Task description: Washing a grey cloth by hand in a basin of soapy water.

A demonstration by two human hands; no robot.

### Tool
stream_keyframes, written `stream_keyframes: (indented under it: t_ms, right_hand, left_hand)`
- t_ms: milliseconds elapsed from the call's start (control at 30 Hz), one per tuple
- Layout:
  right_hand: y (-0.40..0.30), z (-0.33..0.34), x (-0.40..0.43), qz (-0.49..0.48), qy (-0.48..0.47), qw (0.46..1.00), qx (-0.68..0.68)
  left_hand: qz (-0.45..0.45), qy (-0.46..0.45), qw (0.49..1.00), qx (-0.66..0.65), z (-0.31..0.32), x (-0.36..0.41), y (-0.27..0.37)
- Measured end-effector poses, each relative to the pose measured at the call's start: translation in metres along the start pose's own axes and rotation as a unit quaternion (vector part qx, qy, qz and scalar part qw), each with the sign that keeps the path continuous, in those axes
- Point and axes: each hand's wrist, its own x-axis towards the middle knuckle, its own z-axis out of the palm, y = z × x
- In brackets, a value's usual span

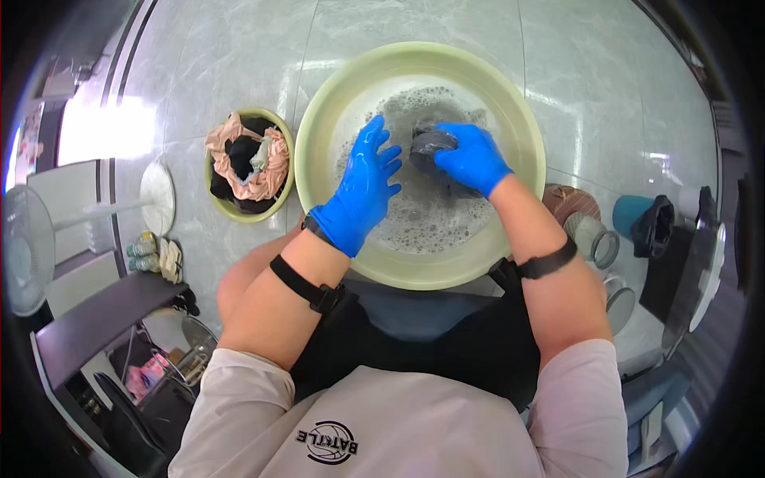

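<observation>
Before me stands a large pale green basin [323, 77] holding grey, sudsy water [412, 230]. My right hand [472, 156], in a blue rubber glove, grips a wet dark cloth [431, 145] near the basin's middle. Part of that cloth lies under the murky water, so its full shape is hidden. Over the left side of the water is my left hand [367, 182], gloved in the same blue. Its fingers are spread and curved, with nothing in them, apart from the cloth.
Left of the large basin, a smaller green basin [224, 210] is heaped with pink and black fabric [244, 152]. A standing fan [27, 251] is at the far left, by a dark bench [107, 322]. Glass jars [588, 236] and a blue bin [632, 216] stand to the right.
</observation>
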Motion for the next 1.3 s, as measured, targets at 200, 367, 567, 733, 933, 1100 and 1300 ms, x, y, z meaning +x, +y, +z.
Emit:
stream_keyframes:
  t_ms: [200,367,567,733,933,1100,1300]
  right_hand:
    - [-0.013,-0.011,-0.029,-0.23,0.037,0.966,0.111]
    - [-0.022,0.017,-0.034,-0.324,0.137,0.923,0.156]
    - [-0.037,0.048,-0.039,-0.207,0.308,0.927,0.051]
    - [-0.024,0.063,-0.024,-0.128,0.369,0.912,0.129]
    - [-0.02,0.058,-0.007,-0.012,0.262,0.948,0.183]
    - [-0.02,0.047,-0.007,0.106,0.081,0.953,0.271]
    - [-0.024,0.049,-0.015,-0.028,0.21,0.977,-0.012]
  left_hand:
    - [-0.051,-0.082,0.994,-0.058,0.016,-0.004,0.003]
    - [-0.004,-0.202,0.955,-0.219,0.024,0.007,-0.013]
    - [0.05,-0.192,0.939,-0.281,0.034,0.006,-0.033]
    - [0.086,-0.173,0.958,-0.211,0.03,0.009,-0.04]
    - [0.028,-0.092,0.972,-0.215,0.017,0.012,-0.042]
    - [-0.007,-0.001,0.985,-0.171,0.021,-0.006,-0.029]
    - [-0.022,0.127,0.991,0.031,0.021,-0.021,-0.005]
